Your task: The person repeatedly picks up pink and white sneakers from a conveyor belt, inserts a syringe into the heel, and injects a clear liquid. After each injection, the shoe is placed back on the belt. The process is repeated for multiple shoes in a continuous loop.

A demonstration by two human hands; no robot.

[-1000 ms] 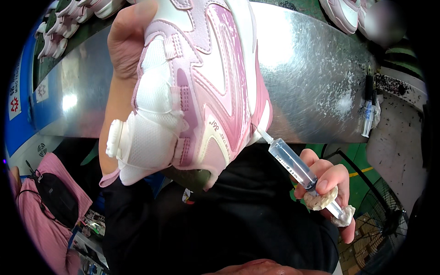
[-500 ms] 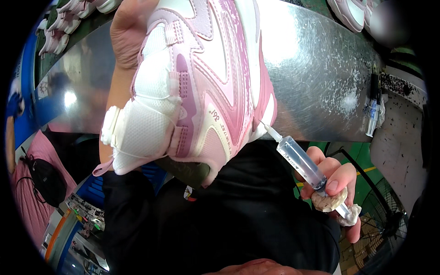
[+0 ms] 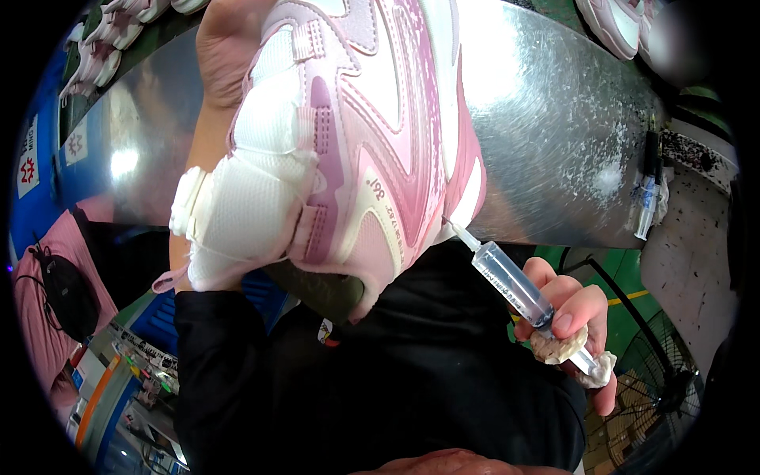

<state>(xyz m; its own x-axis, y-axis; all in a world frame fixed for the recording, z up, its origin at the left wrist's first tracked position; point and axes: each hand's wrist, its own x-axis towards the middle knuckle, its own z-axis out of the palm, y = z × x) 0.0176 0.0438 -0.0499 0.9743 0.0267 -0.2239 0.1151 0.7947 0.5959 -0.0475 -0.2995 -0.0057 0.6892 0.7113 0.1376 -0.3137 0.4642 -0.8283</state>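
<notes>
A pink, white and lilac sneaker (image 3: 368, 142) is held up on its side before me, its sole edge toward the right. My left hand (image 3: 229, 51) grips it from behind at the upper left; most of the fingers are hidden by the shoe. In my right hand (image 3: 574, 309) is a clear syringe (image 3: 513, 283) with pale lumps of material around its flange and plunger end. The fingers are closed around its rear. Its thin tip meets, or comes very near, the seam between upper and sole near the heel.
A scratched metal bench (image 3: 546, 142) with white flecks lies behind the shoe. A second syringe (image 3: 647, 194) lies at its right end. More pink and white shoes (image 3: 613, 28) stand at the far right and far left. A black fan (image 3: 673, 380) is at lower right.
My right hand and the syringe have shifted slightly left and up. The sneaker has tilted a little, its heel end rising slightly. Both hands keep their hold.
</notes>
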